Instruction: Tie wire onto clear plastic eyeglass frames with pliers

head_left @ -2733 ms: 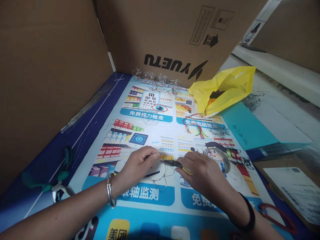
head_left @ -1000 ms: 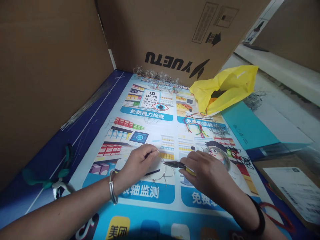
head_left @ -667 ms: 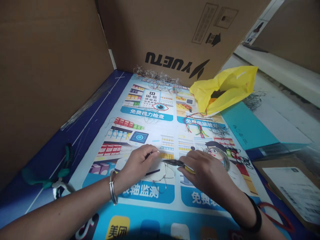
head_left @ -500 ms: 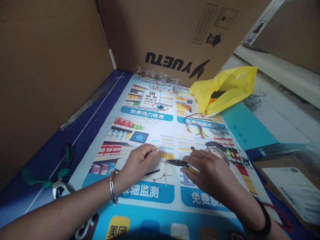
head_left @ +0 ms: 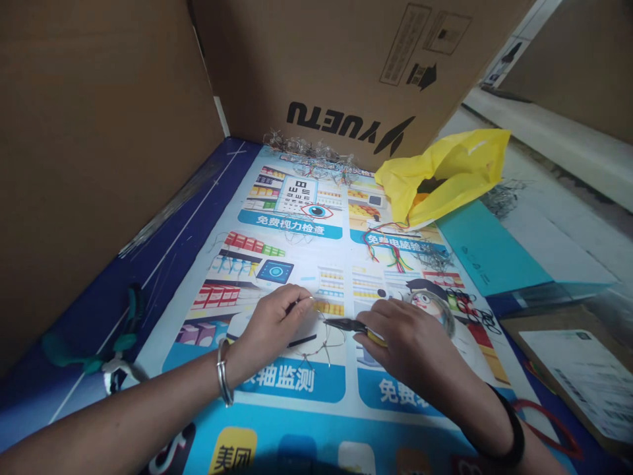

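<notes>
My left hand (head_left: 284, 316) is closed in a pinch on a thin wire piece (head_left: 326, 344), whose curved, twisted strands hang below and to the right of the fingertips. My right hand (head_left: 403, 340) is wrapped round needle-nose pliers (head_left: 346, 324) with a yellow handle. The pliers' dark tip points left and lies at or very near the wire, just right of my left fingers. Whether the jaws grip the wire I cannot tell. Both hands are above a printed poster (head_left: 297, 410) spread over the table.
Green-handled pliers (head_left: 119, 349) lie at the left. Tangled wire (head_left: 311, 155) is heaped at the back by a cardboard box (head_left: 346, 72). Coloured cords (head_left: 390, 254) trail from a yellow bag (head_left: 445, 178). To the right are a teal folder (head_left: 494, 251) and a labelled package (head_left: 578, 376).
My right hand and the pliers have shifted slightly left, bringing the tip closer to the wire and my left hand. My left hand stays almost still.
</notes>
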{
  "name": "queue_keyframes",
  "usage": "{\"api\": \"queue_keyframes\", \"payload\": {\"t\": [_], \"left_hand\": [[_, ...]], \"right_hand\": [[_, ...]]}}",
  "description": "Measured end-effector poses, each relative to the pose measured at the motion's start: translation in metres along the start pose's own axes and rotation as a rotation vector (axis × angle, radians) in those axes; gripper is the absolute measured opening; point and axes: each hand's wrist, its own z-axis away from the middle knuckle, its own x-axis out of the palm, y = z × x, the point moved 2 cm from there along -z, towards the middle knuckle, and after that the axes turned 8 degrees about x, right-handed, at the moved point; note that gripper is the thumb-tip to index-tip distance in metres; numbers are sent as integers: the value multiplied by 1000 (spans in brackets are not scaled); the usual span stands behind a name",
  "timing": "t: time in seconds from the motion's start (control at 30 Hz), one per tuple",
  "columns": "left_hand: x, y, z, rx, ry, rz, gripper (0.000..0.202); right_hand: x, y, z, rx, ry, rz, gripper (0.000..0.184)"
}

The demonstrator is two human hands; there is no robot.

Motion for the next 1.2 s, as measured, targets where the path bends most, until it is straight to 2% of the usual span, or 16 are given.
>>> {"api": "queue_keyframes", "payload": {"t": [0.43,0.7,0.9,1.2], "left_hand": [[1,0,0,12,-24,-42,20],[1,1,-1,23,-27,-26,22],[1,3,-1,-34,-65,5,22],[-2,7,-2,-66,-108,64,23]], "right_hand": [[-2,1,-5,38,-54,-53,12],[-3,-2,-6,7,19,-53,13],[-5,-5,-9,1,9,-43,11],[-8,-14,-14,-47,78,23,12]]}}
